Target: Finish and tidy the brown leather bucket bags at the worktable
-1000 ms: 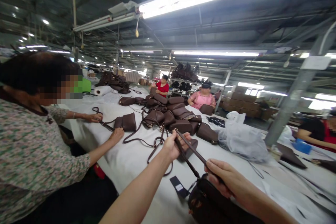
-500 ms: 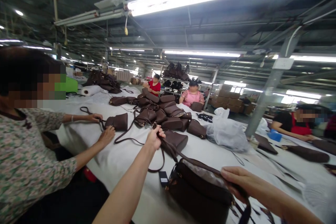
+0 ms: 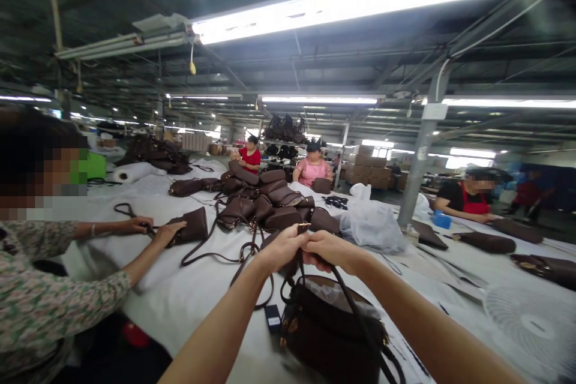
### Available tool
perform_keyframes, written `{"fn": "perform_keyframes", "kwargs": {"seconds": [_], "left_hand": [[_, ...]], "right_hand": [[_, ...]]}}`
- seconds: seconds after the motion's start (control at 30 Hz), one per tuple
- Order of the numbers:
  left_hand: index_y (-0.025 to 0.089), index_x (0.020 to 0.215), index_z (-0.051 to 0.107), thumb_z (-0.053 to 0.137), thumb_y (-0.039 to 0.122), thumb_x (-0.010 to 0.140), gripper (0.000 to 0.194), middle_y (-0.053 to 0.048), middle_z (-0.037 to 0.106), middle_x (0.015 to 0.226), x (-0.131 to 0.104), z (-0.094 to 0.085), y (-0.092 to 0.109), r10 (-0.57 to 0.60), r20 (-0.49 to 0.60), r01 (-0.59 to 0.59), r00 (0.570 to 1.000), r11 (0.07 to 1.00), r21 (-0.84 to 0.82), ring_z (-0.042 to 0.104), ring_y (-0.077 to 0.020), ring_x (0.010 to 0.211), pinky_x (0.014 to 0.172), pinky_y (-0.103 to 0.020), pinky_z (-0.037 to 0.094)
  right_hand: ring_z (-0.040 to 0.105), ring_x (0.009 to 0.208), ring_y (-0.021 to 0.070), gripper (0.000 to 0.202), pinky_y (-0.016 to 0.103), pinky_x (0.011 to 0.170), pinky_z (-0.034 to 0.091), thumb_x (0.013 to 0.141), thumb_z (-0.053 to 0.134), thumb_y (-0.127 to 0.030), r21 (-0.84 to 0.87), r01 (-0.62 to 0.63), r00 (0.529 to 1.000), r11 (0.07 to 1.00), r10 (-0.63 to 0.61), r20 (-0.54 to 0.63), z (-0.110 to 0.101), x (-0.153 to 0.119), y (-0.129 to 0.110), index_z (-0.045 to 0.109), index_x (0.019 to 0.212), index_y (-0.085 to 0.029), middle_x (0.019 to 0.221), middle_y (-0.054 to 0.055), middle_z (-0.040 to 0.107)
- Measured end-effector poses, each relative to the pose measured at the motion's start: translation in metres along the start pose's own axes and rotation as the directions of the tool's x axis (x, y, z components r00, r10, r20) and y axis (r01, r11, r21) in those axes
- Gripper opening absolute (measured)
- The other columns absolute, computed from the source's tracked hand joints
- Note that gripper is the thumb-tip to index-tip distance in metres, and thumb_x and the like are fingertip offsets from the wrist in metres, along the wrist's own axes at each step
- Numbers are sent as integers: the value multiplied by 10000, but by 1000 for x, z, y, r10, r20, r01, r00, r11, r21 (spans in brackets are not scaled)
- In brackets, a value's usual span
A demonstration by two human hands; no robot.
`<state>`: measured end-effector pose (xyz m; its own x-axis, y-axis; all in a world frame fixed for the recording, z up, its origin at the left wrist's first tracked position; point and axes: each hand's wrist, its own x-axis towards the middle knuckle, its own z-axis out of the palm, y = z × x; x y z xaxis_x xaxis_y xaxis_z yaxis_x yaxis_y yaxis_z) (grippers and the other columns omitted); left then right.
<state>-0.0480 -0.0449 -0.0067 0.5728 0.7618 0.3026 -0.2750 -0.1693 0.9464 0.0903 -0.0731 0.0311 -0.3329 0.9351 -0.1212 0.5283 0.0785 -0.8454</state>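
My left hand (image 3: 284, 249) is closed on the brown strap, with a small gold metal piece (image 3: 305, 225) showing at its fingertips. Touching it, my right hand (image 3: 327, 249) also grips the strap, its fingers curled. Below both hands stands a dark brown bag (image 3: 333, 330), its top open and pale stuffing inside. The strap (image 3: 353, 306) runs down from my hands across the bag's front. A black tag (image 3: 272, 319) with a white label lies at the bag's left.
Many brown bags (image 3: 274, 195) are piled ahead on the white-covered table (image 3: 198, 300). At left, a person's hands (image 3: 166, 231) touch another bag (image 3: 193, 225). Clear plastic (image 3: 371, 225) lies right of the pile; a white fan (image 3: 531, 324) is at lower right. Other people sit beyond.
My right hand has moved up and left from the bag's right side to meet my left hand at the strap. The view has shifted slightly right.
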Motion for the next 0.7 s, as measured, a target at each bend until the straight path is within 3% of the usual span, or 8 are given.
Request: {"fn": "perform_keyframes", "kwargs": {"seconds": [0.17,0.27,0.33,0.43,0.5,0.6,0.7], "left_hand": [[172,825,504,699,534,700,431,-2,617,626,-2,-8,-3,-93,36,95,995,993,-65,608,-146,538,552,-273,495],[170,860,508,678,564,711,454,-7,602,660,-2,-9,-6,-99,72,106,992,990,-91,610,-150,539,525,-268,479],[174,858,498,655,558,739,432,22,553,645,-2,-8,-7,-84,74,92,994,990,-104,528,-97,475,490,-238,437],[187,843,484,642,456,785,317,83,439,595,-5,-9,-6,-68,93,75,993,995,-73,345,-41,426,446,-186,318],[180,836,527,675,327,765,221,77,461,610,-8,-16,-6,-32,86,28,996,999,47,368,-53,482,478,-183,312],[161,777,606,751,168,643,198,34,597,715,-11,-36,-14,30,-61,-19,998,986,168,501,-100,662,588,-187,382],[163,721,565,730,276,705,201,37,575,639,-12,-51,-27,-1,-253,15,967,999,51,498,-101,579,549,-200,390]], "right_hand": [[342,407,47,424,181,365,243,754,629,-532,243,35,994,970,-60,96,-12,2,13,501,606,-155,509,-47,431],[328,408,43,470,183,373,225,713,660,-587,260,46,996,965,-66,68,-17,2,12,532,640,-141,507,-59,410],[332,406,44,469,183,367,217,689,687,-582,230,31,999,973,-39,28,-17,3,9,535,654,-140,508,-61,415],[342,405,43,451,176,366,224,676,732,-546,273,-27,1000,962,25,10,-19,1,6,518,688,-149,517,-67,426],[352,412,39,445,167,373,242,677,762,-519,357,-56,998,932,38,58,-26,-5,7,534,723,-139,526,-70,428],[354,422,25,463,143,387,274,647,817,-488,516,-36,998,856,2,66,-46,-22,15,565,781,-124,534,-81,417],[399,448,28,451,129,409,320,655,824,-473,582,36,999,812,-30,-20,-60,-36,27,558,795,-137,562,-71,453]]}}
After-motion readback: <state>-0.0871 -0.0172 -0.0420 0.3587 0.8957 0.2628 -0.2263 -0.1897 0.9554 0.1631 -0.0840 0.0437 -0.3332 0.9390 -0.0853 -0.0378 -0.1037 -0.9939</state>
